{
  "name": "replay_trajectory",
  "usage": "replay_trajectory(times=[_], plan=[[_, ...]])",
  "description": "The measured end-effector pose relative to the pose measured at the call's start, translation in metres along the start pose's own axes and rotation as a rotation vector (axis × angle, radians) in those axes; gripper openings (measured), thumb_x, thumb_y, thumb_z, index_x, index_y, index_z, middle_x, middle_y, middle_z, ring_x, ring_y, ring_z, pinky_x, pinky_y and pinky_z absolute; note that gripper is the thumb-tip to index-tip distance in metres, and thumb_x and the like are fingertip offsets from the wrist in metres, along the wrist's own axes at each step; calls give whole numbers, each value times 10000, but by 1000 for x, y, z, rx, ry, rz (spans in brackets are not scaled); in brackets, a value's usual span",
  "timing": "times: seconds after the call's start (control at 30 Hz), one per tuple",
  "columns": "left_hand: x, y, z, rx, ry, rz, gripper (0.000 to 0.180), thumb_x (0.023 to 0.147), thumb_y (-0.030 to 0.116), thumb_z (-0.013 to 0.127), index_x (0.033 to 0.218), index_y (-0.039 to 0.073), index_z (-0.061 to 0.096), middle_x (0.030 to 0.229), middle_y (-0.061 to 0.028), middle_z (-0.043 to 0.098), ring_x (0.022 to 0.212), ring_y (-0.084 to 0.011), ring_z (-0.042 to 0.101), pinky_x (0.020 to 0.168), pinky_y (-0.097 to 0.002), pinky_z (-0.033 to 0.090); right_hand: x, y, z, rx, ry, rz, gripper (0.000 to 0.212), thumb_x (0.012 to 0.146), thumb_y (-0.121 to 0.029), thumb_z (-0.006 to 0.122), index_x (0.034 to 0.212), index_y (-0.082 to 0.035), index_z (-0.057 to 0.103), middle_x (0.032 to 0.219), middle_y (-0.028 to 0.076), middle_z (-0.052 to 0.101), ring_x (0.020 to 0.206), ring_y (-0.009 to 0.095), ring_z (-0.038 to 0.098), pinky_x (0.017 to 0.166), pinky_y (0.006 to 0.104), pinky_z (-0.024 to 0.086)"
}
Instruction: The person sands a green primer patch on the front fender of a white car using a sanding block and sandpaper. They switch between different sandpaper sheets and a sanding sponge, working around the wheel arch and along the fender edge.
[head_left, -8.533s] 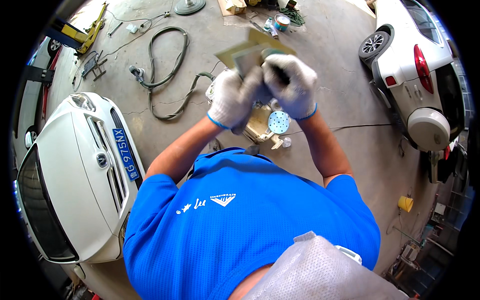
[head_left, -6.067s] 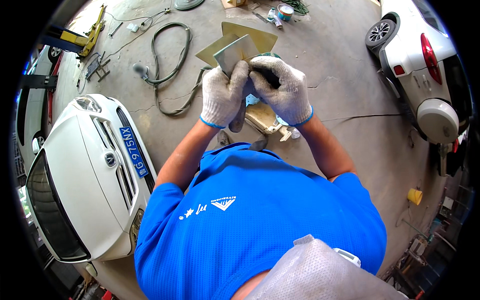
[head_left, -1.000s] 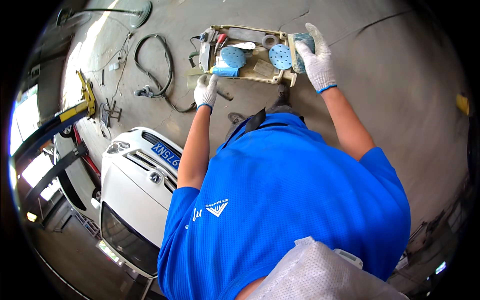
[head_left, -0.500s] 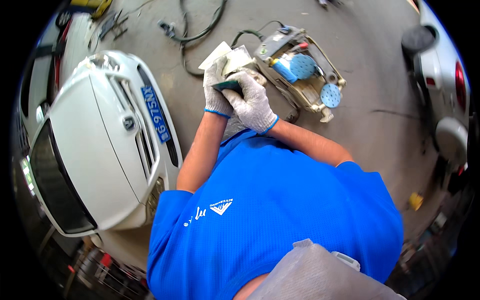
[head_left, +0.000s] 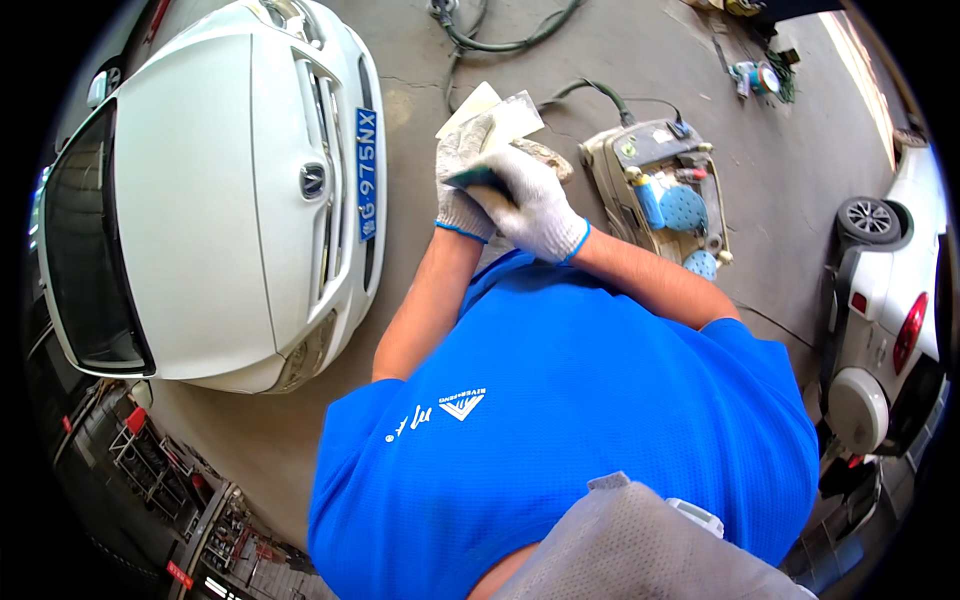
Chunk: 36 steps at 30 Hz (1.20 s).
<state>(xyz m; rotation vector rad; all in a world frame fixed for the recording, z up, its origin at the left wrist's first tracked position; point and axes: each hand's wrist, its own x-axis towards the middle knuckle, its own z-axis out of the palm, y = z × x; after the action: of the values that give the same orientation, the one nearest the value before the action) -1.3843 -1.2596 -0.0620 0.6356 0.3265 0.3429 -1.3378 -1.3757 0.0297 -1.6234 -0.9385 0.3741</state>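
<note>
A white car (head_left: 200, 190) fills the left of the concrete floor (head_left: 800, 160), its nose with a blue plate (head_left: 366, 160) pointing right. A shallow tray (head_left: 655, 185) sits on the floor right of centre, holding a blue bottle (head_left: 648, 203) and blue round pads (head_left: 684, 208). A dark hose (head_left: 500, 42) curls near the top edge. A second white car (head_left: 890, 320) stands at the right edge, its wheel (head_left: 868, 220) and red tail lamp (head_left: 907, 335) showing.
</note>
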Motion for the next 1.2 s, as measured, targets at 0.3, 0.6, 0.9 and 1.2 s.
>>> replay_trajectory(times=[0.3, 0.6, 0.9, 1.2], plan=[[172, 149, 14, 756, 151, 341, 320, 981, 137, 568, 1297, 84, 573, 1319, -113, 586, 1157, -267, 598, 952, -417, 545, 119, 57, -56, 137, -79, 215, 167, 882, -47, 680, 1042, -28, 638, 959, 155, 682, 874, 281, 681, 793, 372, 539], [322, 124, 25, 358, 180, 177, 298, 1004, 175, 596, 1267, 35, 603, 1198, -134, 652, 1123, -251, 638, 957, -376, 553, 308, 88, -54, 150, 149, -130, 198, 842, -5, 700, 1033, -41, 660, 959, 158, 658, 886, 330, 666, 810, 396, 538], [487, 205, -4, -237, 202, -106, 311, 1011, 205, 580, 1267, 30, 604, 1173, -115, 663, 1054, -228, 665, 914, -373, 571, 560, 104, -9, 497, -52, 27, 206, 900, -15, 713, 1094, -17, 645, 983, 65, 695, 909, 109, 642, 827, 279, 537], [628, 411, -118, 199, 523, 80, 381, 987, 243, 594, 1321, 60, 594, 1238, -86, 635, 1090, -201, 646, 905, -357, 543, 790, 140, 47, 857, 153, 488, 268, 914, -124, 724, 1147, -14, 650, 1002, 44, 706, 869, 112, 666, 775, 286, 563]])
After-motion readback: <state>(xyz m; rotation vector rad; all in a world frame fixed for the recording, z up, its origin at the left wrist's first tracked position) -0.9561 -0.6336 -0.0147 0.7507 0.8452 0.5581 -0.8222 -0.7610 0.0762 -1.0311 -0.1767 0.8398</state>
